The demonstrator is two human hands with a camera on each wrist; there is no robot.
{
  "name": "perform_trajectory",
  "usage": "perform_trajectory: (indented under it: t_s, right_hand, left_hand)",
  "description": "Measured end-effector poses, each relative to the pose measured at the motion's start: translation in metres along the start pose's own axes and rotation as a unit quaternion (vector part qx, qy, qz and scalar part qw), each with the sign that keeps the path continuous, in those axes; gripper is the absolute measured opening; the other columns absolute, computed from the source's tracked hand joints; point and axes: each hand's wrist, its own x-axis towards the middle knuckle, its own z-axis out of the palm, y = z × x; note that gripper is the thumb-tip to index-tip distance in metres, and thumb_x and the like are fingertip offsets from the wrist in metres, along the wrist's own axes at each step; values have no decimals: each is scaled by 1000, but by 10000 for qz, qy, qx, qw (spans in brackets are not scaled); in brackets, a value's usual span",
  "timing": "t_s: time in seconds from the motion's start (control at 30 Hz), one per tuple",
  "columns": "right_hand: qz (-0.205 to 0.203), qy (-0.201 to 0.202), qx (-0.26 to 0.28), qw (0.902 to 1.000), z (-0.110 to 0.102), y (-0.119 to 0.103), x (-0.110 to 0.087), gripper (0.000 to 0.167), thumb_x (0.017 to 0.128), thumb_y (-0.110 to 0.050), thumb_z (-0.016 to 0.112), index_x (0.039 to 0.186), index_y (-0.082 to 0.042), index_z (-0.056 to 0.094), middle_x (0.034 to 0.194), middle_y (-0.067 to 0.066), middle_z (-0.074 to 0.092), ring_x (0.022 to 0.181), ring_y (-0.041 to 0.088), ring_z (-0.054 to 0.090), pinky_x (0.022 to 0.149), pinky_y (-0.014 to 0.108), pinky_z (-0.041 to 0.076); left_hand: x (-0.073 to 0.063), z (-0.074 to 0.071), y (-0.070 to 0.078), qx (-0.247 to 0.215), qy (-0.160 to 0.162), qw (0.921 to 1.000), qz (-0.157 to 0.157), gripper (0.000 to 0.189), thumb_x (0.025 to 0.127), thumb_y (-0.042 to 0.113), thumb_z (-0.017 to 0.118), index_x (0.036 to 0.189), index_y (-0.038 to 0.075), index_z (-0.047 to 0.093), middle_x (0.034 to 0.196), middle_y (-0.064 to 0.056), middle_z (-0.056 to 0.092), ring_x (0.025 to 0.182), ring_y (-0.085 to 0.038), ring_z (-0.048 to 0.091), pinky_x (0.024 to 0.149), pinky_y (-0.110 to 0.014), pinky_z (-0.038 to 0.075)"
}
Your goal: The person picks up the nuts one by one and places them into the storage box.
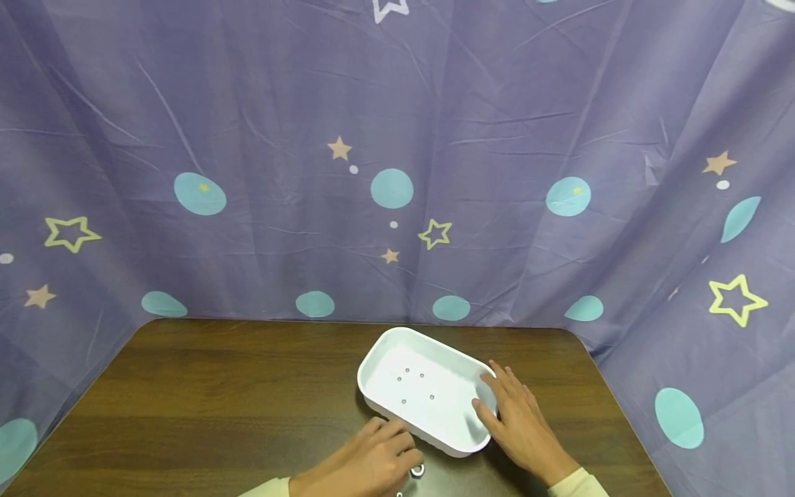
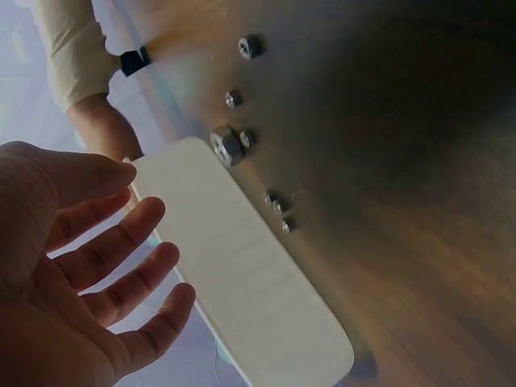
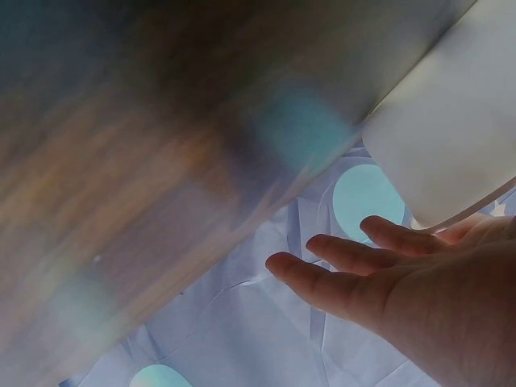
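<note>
A white plastic tray sits at an angle on the table, with several small silvery pieces scattered over its floor. My left hand hovers by its near long side, and in the left wrist view its fingers are loosely bent with nothing between them. On the table below that side lie several metal hex nuts of differing sizes, among them a large nut close to the tray wall. My right hand is at the tray's right end, fingers extended, its thumb reaching over the rim.
The brown wooden table has rounded far corners. Behind it and along both sides hangs a purple curtain with stars and blue dots. Light sleeves cover both forearms.
</note>
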Motion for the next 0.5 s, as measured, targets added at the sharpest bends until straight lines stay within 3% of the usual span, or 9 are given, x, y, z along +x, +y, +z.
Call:
perform_trajectory:
  t_s: [0.2,0.3,0.5]
  right_hand:
    - [24,-20,8,10000,-1,0,0,52,109,-39,66,147,-3,65,165,25,50,151,57,45,113,80,38]
    - [44,-25,24,10000,-2,-1,0,52,109,-39,66,147,-3,65,165,25,50,151,56,45,113,80,38]
    - [55,-24,9,10000,-2,-1,-1,53,109,-41,65,147,-4,65,165,25,50,151,56,45,113,80,38]
  left_hand:
    - [1,11,7,-304,-555,9980,64,12,98,39,79,104,29,74,97,16,66,96,-4,52,77,-17,36]
    - [2,16,10,-451,-877,9951,91,19,102,45,73,108,28,76,101,16,67,96,-3,53,77,-16,36]
    - [2,27,16,-50,-756,9968,259,21,101,49,71,103,29,75,98,17,68,93,-4,53,75,-18,37]
